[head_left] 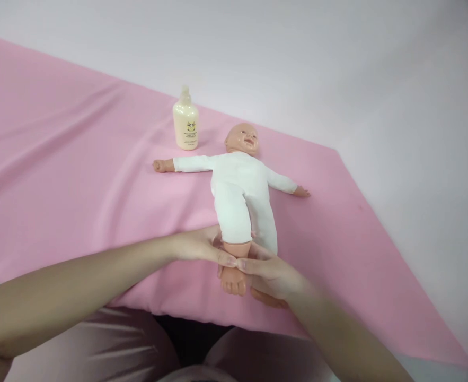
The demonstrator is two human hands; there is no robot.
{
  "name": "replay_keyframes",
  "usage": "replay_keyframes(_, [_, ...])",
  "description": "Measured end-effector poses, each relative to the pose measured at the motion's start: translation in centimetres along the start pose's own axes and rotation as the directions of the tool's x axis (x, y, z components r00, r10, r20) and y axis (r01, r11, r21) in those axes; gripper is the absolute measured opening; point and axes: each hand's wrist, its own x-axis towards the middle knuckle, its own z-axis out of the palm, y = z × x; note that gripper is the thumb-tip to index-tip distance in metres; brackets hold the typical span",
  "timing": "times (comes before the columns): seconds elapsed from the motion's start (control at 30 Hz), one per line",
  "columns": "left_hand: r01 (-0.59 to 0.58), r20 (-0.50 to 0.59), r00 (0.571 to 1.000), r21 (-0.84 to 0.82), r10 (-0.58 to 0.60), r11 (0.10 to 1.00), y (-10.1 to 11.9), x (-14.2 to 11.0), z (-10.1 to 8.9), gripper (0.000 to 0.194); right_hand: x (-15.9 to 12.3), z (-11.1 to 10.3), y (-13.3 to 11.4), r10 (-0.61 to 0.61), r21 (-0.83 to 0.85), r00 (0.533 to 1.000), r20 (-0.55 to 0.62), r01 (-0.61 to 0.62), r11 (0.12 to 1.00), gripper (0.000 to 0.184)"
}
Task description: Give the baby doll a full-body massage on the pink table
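Observation:
A baby doll with a white cloth body lies on its back, arms spread and head away from me. One of its legs is raised toward me, its bare foot sticking out between my hands. My left hand wraps the ankle from the left, thumb on top. From the right, my right hand grips the same ankle, and the two thumb tips meet over it. Most of my other fingers are hidden beneath the foot. Partly behind my right hand shows the doll's other foot.
A cream-coloured pump bottle with a cartoon label stands upright beyond the doll's outstretched arm. Pink cloth with a few wrinkles covers the table, its front edge close to my lap. A pale wall or floor lies past the far edge.

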Motion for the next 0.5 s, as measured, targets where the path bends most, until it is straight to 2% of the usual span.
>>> replay_keyframes(0.33, [-0.007,-0.019,1.0,0.028,0.008,1.0,0.17,-0.09,0.02,0.066,-0.01,-0.03,0.01,-0.007,0.005,0.999,0.036,0.007,1.0,0.046])
replay_keyframes(0.5, [0.016,0.002,1.0,0.014,-0.016,1.0,0.13,-0.03,-0.11,0.067,-0.03,0.03,0.01,0.001,-0.017,0.999,0.043,0.0,1.0,0.05])
